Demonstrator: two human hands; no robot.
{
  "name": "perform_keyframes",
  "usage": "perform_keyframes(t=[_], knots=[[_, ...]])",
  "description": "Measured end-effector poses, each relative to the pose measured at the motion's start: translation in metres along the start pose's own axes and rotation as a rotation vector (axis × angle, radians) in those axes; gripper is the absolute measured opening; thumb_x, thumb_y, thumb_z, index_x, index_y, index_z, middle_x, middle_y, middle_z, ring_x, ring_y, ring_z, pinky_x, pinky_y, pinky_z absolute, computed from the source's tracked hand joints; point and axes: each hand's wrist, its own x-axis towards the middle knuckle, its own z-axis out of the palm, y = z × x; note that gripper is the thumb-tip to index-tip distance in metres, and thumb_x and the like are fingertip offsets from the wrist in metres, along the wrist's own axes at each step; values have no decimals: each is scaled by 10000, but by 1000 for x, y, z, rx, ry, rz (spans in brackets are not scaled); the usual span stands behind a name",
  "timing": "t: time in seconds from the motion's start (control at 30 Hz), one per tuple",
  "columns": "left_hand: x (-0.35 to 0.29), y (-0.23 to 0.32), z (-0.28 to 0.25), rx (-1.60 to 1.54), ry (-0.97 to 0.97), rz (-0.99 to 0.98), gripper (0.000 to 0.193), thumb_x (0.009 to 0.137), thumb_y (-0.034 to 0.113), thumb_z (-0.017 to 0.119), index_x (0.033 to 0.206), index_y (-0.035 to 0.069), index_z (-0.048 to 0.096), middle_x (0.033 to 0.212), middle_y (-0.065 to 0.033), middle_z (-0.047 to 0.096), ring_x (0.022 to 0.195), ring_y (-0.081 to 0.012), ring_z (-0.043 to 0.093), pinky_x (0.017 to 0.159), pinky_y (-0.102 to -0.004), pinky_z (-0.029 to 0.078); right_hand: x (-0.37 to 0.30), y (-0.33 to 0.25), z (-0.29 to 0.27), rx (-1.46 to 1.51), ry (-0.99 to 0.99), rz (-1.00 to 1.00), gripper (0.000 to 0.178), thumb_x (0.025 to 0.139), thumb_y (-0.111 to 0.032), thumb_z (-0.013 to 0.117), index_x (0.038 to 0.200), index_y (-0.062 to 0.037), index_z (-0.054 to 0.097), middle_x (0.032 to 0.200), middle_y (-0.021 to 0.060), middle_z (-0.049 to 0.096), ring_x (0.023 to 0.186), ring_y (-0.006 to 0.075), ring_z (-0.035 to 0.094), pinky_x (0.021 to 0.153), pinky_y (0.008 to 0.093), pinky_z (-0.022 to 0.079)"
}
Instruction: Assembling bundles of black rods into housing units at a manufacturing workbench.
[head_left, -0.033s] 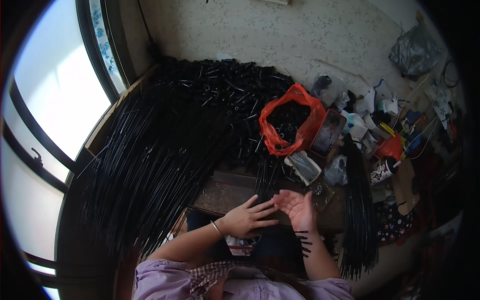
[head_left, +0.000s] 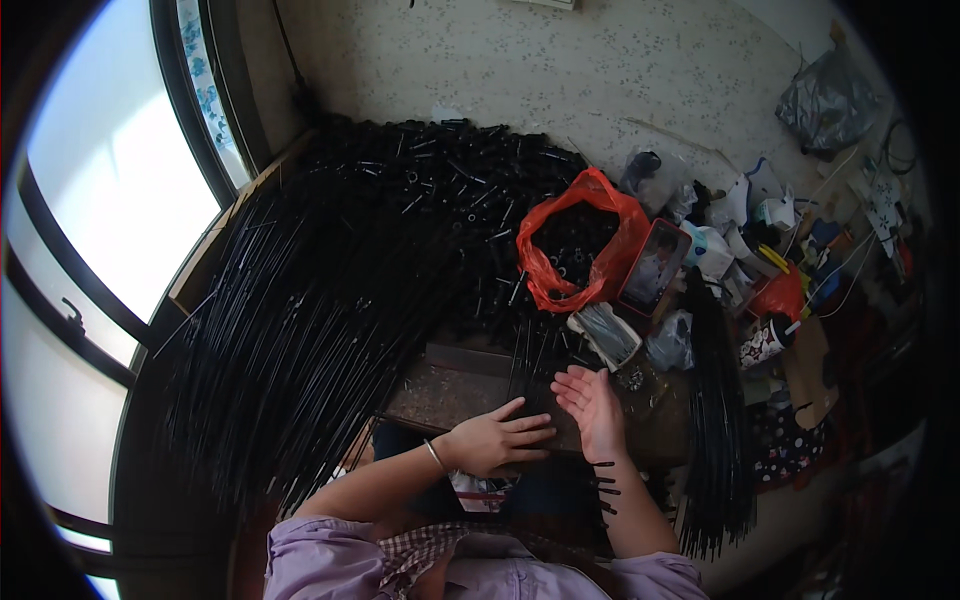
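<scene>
My left hand (head_left: 490, 440) lies palm down above the near edge of the wooden work surface (head_left: 440, 400), its fingers spread. A few thin black rods (head_left: 528, 360) run toward it from the pile; whether it touches them I cannot tell. My right hand (head_left: 595, 412) is turned with its palm toward the left, fingers stretched out and nothing in it. Several short black rod ends (head_left: 606, 487) show beside my right forearm. Beyond my hands stands an open red plastic bag (head_left: 632, 225) holding small black parts.
Long black rods (head_left: 290, 350) fan out at the left, with black tubular pieces (head_left: 450, 160) heaped behind. A phone (head_left: 654, 264) leans by the bag, near a small box of thin pieces (head_left: 606, 335). Another rod bundle (head_left: 716, 430) hangs at the right, beside clutter.
My right hand has drawn slightly up and away from my left fingertips, leaving a gap between them. My left hand has barely moved.
</scene>
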Motion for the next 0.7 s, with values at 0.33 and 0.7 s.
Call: perform_keyframes(t=[0.33,0.7], knots=[[6,-7,3,-62,25,280,453,710,348,602,1087,98,595,1344,-68,413,1271,-214,354,1059,-532,160,63,6,28,-442,-161,-494,620,915,-349,477,1396,-87,186,1434,155,161,1313,274,214,1004,389,317],[9,-18,10,-167,63,408,377,604,280,641,915,68,624,1314,-105,439,1239,-273,384,1060,-477,210,60,45,1,320,-194,496,476,904,-412,468,1170,-18,439,1141,170,536,1029,267,543,861,403,444]])
